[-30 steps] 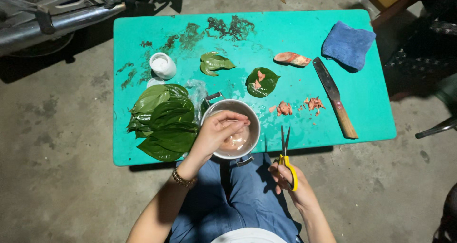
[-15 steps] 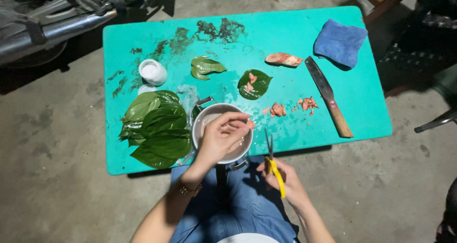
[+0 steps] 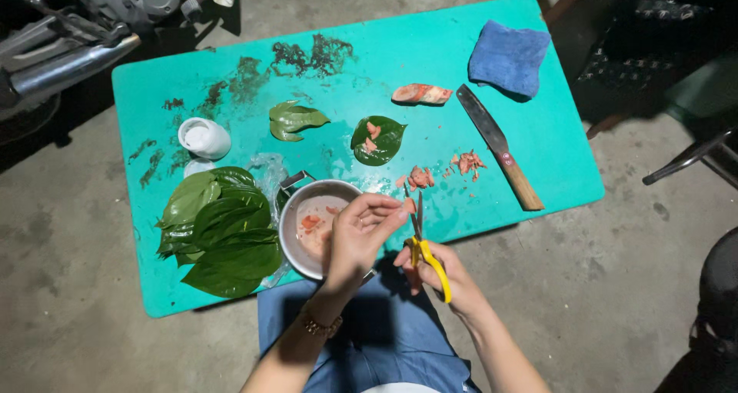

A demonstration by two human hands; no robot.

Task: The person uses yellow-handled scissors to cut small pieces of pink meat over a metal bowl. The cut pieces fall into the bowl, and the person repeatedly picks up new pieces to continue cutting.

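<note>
Compared with half a second earlier, the left hand (image 3: 360, 235) has lifted off the metal bowl (image 3: 307, 224) and now pinches a small pink piece (image 3: 409, 205) between its fingertips, just right of the bowl's rim. The piece is pale pink, irregular, touching the blades of the yellow-handled scissors (image 3: 424, 243). Right of the bowl, the right hand (image 3: 438, 274) has its fingers closed on the scissor handles.

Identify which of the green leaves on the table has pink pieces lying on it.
The single dark green leaf near the table's middle, left of the wooden-handled knife, carries pink pieces. The folded leaf and the stacked leaves by the metal bowl are bare.
</note>
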